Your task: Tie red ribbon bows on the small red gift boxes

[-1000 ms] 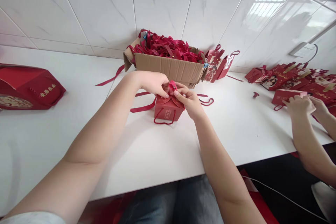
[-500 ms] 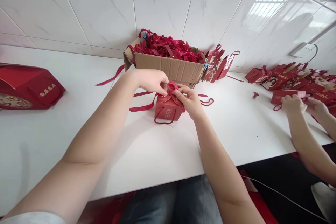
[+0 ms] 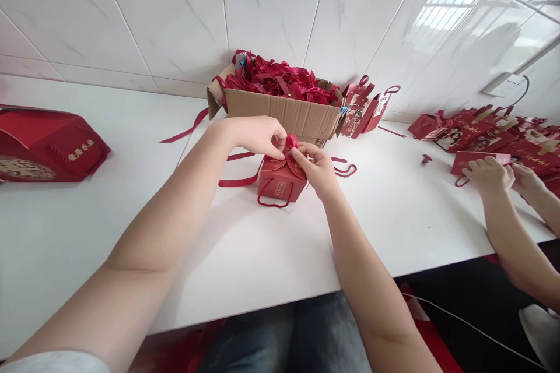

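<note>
A small red gift box with a twisted cord handle stands upright on the white table in front of me. Red ribbon forms a loop at the top of the box. My left hand pinches the ribbon from the left, thumb against fingers. From the right, my right hand pinches at the same spot, its thumb pressed on the ribbon. The fingertips partly hide the ribbon's crossing. A loose ribbon tail trails left of the box.
Behind the box, a cardboard carton overflows with red ribbons. A larger red box is at the left. More red gift boxes crowd the right, where another person's hands work on one. The table's front edge is near my lap.
The ribbon loop on top of the box stands up slightly more to the right. Both hands have shifted only a little and still pinch there. The other person's hand moved slightly.
</note>
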Demonstrator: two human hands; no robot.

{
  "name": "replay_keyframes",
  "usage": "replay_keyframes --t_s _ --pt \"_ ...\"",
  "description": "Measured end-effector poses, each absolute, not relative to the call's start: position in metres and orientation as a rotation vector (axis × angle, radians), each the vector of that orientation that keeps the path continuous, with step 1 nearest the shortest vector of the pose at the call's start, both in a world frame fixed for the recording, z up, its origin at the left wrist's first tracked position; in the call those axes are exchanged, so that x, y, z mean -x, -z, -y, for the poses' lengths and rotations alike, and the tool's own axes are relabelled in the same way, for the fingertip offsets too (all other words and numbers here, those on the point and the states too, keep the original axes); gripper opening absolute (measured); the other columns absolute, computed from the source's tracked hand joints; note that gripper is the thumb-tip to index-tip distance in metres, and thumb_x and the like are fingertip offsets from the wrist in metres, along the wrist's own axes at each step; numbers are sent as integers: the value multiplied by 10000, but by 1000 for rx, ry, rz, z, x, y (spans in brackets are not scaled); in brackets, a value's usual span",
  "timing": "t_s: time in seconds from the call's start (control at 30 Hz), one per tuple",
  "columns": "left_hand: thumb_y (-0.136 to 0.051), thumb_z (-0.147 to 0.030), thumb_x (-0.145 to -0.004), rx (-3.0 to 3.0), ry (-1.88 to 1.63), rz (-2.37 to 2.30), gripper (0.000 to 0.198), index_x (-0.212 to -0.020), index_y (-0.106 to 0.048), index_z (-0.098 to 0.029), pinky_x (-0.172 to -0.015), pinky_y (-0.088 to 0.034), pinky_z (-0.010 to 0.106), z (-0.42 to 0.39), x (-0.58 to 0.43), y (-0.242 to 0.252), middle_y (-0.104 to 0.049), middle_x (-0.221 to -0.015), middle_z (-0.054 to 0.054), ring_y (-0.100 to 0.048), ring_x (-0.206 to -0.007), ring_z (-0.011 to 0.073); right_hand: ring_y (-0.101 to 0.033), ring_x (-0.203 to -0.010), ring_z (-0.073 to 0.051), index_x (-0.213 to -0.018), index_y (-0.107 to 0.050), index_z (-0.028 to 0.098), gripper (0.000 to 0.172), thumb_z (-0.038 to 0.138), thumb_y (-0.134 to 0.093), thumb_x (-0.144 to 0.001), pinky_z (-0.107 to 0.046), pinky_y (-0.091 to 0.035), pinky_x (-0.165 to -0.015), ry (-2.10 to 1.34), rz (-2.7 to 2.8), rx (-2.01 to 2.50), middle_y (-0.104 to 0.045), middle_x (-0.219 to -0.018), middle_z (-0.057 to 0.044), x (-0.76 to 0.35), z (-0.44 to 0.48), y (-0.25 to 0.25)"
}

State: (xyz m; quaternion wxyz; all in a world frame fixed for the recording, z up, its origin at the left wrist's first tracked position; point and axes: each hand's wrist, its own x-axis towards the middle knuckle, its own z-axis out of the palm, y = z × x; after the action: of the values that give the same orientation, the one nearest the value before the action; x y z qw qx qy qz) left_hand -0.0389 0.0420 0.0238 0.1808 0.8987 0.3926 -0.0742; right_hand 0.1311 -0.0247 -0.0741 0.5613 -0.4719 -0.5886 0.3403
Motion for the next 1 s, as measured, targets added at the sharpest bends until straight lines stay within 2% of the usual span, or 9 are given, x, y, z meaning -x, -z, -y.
replay_keyframes --t_s 0.2,0.37,0.67,0.83,1.0 --pt "-560 -453 -697 -2516 146 -1148 259 -823 -659 -249 -589 -340 306 -37 36 -24 -670 -867 40 -561 -692 191 -626 -948 -200 -793 -693 201 281 479 -656 -776 -358 -485 -884 -736 1400 1141 -687 -1083 -84 -130 24 74" --pt "-566 -442 -693 -2517 111 -1166 253 -811 -658 -237 -568 -340 310 -36 35 -25 -671 -845 53 -551 -661 191 -625 -964 -210 -813 -693 204 269 467 -646 -785 -360 -483 -883 -709 1423 1157 -699 -1034 -73 -131 24 74" --pt "-555 -488 -707 -2505 191 -1138 275 -800 -631 -240 -584 -337 301 -40 40 -24 -670 -891 45 -576 -714 197 -609 -877 -192 -856 -692 179 314 478 -637 -778 -346 -481 -845 -775 1389 1151 -695 -990 -70 -131 24 73" --pt "-556 -466 -703 -2512 204 -1131 256 -788 -622 -233 -594 -338 299 -40 41 -26 -665 -885 41 -560 -699 182 -620 -924 -197 -842 -667 194 277 462 -605 -808 -344 -479 -858 -725 1441 1176 -702 -981 -57 -132 23 74" --pt "-578 -472 -697 -2505 209 -1071 259 -780 -634 -234 -623 -341 289 -43 42 -23 -672 -912 37 -563 -732 179 -611 -871 -187 -872 -663 200 222 402 -584 -828 -354 -478 -860 -634 1524 1191 -702 -985 -63 -134 22 76"
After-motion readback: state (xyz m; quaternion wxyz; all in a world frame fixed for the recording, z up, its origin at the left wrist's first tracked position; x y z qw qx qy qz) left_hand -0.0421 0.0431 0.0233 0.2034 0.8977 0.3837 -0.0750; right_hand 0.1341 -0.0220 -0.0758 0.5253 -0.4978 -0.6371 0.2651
